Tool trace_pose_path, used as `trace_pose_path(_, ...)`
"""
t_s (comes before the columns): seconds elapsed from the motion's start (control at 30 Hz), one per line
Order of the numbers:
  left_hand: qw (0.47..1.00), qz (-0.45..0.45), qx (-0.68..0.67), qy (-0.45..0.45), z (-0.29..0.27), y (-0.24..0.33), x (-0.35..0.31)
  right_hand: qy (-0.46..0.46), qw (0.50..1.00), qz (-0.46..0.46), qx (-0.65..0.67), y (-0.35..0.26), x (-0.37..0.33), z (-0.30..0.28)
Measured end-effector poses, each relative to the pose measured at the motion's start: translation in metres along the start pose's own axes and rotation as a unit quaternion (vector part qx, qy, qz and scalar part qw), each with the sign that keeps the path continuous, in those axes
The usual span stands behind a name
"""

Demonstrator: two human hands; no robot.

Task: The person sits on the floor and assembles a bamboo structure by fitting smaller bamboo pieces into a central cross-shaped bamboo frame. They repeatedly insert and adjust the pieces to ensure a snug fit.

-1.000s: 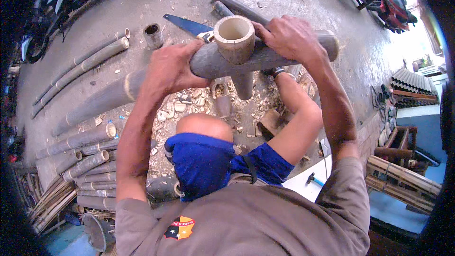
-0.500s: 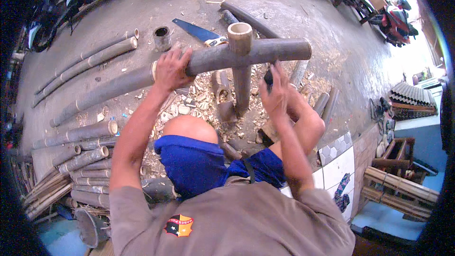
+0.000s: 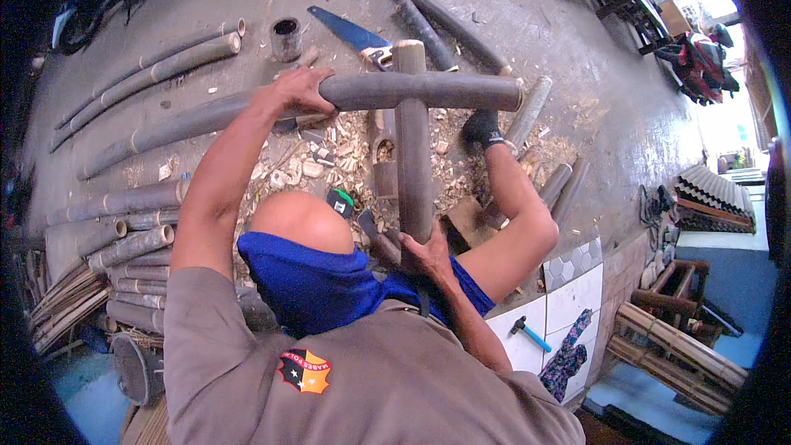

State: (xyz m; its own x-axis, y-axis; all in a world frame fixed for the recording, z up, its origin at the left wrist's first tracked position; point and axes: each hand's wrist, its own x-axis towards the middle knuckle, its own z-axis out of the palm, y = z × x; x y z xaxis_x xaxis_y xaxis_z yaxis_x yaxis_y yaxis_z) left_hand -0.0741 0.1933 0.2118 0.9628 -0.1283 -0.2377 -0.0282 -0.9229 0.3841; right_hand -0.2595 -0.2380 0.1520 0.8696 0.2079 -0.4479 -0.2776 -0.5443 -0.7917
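A long dark bamboo pole runs from the left across the middle. A shorter bamboo crosspiece passes through it near its right end, and the two form a cross. My left hand is wrapped over the long pole, left of the joint, thumb on the near side. My right hand holds the near, lower end of the crosspiece close to my lap. Below the joint, behind the crosspiece, lies a notched bamboo piece among wood chips.
A blue-bladed handsaw and a dark-mouthed can stand beyond the pole. Bamboo poles and cut lengths lie at the left, others at the far right. A blue-handled hammer rests on white tiles beside patterned cloth.
My right hand has moved from beneath the pole's right end to the crosspiece's near end. The crosspiece has swung toward me, its hollow top no longer facing up. My left hand stays on the pole.
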Motion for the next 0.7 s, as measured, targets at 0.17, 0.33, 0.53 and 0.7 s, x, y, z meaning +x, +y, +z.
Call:
trace_pose_path(0.17,0.998,-0.006,-0.052,-0.045,0.038,-0.004,-0.006,-0.074,0.996,0.042,-0.005,-0.006,-0.008,0.009)
trace_pose_path(0.33,0.996,-0.068,-0.013,-0.047,0.089,-0.027,0.007,-0.129,0.986,0.087,-0.056,-0.01,0.001,0.01)
trace_pose_path(0.53,0.994,-0.049,-0.041,-0.09,0.134,-0.055,0.028,-0.137,0.984,0.109,-0.011,0.019,0.017,0.022)
trace_pose_path(0.7,0.997,-0.052,-0.007,-0.06,0.14,-0.058,0.023,-0.174,0.973,0.15,-0.039,-0.007,0.025,0.014)
